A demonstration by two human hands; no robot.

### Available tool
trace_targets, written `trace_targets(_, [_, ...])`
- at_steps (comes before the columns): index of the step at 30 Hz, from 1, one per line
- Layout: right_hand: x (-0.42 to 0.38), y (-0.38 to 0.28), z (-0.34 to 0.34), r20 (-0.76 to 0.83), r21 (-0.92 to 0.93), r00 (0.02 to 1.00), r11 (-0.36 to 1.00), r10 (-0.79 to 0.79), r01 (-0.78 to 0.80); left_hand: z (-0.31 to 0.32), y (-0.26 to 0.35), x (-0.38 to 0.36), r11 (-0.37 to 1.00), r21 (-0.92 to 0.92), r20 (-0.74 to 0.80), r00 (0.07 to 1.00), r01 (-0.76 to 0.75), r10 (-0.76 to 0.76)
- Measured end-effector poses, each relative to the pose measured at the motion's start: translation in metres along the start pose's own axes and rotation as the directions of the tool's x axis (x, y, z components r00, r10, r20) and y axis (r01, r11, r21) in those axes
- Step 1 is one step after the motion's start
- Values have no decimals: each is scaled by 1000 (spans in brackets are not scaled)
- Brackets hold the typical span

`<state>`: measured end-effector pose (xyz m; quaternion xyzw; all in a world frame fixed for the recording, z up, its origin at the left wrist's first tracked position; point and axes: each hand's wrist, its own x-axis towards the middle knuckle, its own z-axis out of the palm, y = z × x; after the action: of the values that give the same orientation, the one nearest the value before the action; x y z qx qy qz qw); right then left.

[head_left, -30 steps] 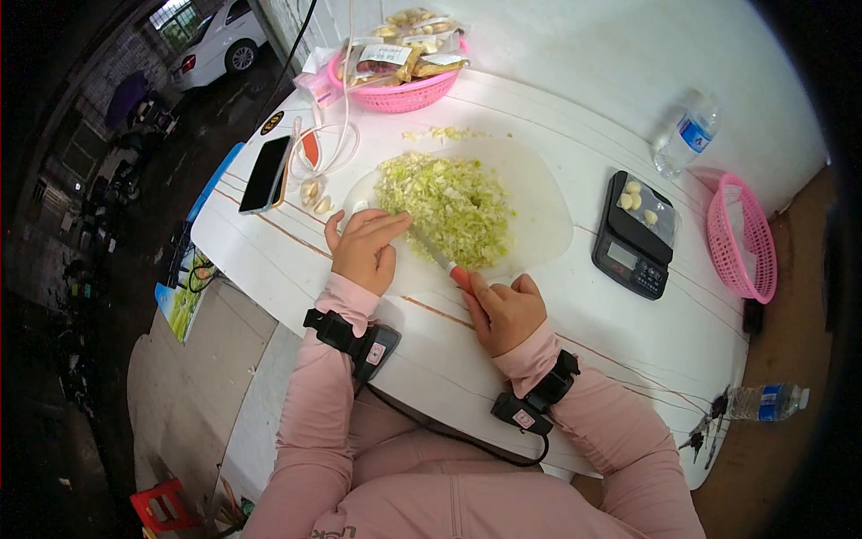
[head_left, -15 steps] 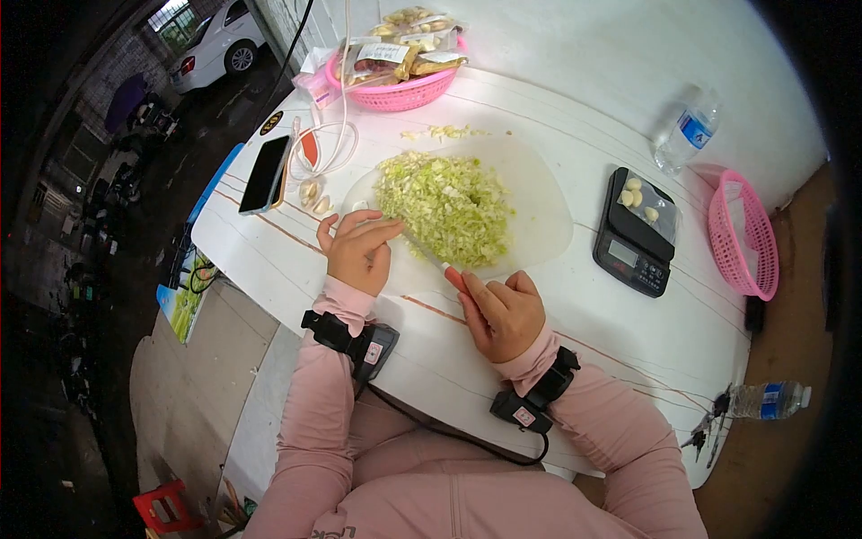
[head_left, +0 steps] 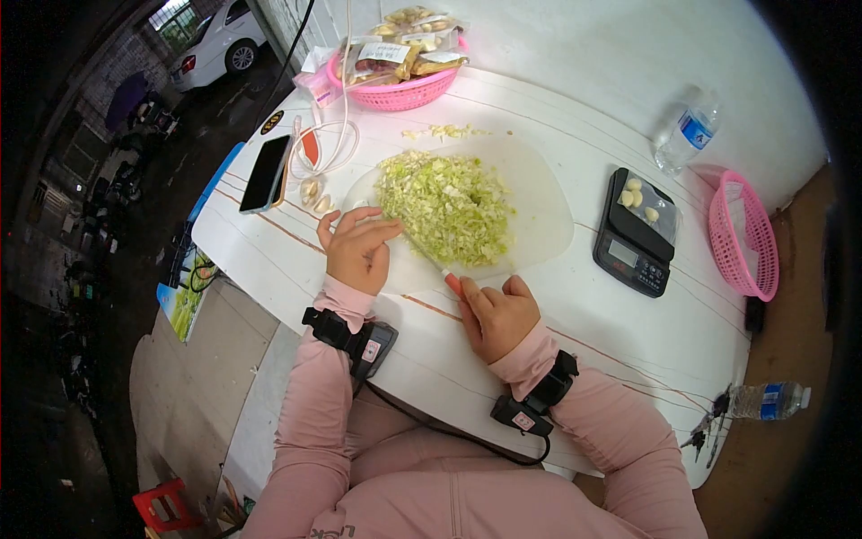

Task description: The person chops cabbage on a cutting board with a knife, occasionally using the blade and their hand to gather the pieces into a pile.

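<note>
My right hand is closed round the orange-red handle of a knife. Its narrow blade slants up and left along the near edge of a heap of chopped pale-green vegetable, which looks like cabbage. The heap lies on a translucent cutting board. My left hand is at the heap's left side, fingers spread, with the fingertips at the knife's tip. Whether they press on the blade is hard to see. Several garlic cloves lie beyond that hand.
A phone and a white cable lie at the left. A pink basket of packets stands at the back. To the right are a black scale bearing bagged cloves, a water bottle, another pink basket and keys.
My right hand has shifted slightly left and down with the knife handle. The left hand stays almost where it was, and the heap looks much the same.
</note>
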<state>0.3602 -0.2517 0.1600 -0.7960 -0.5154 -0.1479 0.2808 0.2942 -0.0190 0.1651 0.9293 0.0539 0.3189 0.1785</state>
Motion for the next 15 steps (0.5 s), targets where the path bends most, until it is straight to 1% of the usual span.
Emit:
trace_targets(3, [2, 2, 0, -45, 31, 999, 1000, 6, -4, -2, 3, 1, 1000, 2, -10, 1000, -5, 5])
trace_targets(5, [5, 2, -2, -161, 94, 986, 994, -43, 59, -4, 4, 1, 1000, -3, -5, 1000, -1, 1])
trace_targets(8, [7, -2, -12, -203, 81, 978, 994, -55, 73, -5, 5, 1, 1000, -22, -25, 1000, 0, -1])
trace_targets(11, [7, -2, -15, -202, 46, 977, 996, -67, 78, -1, 4, 1, 999, -44, -23, 1000, -2, 1])
trace_targets(13, [6, -1, -12, -198, 44, 978, 996, -63, 73, 1, 2, 1, 997, -69, 12, 999, 35, -34])
trace_targets(15, [5, 0, -9, -193, 43, 979, 997, -60, 70, 0, 2, 1, 998, -55, 34, 999, 32, -30])
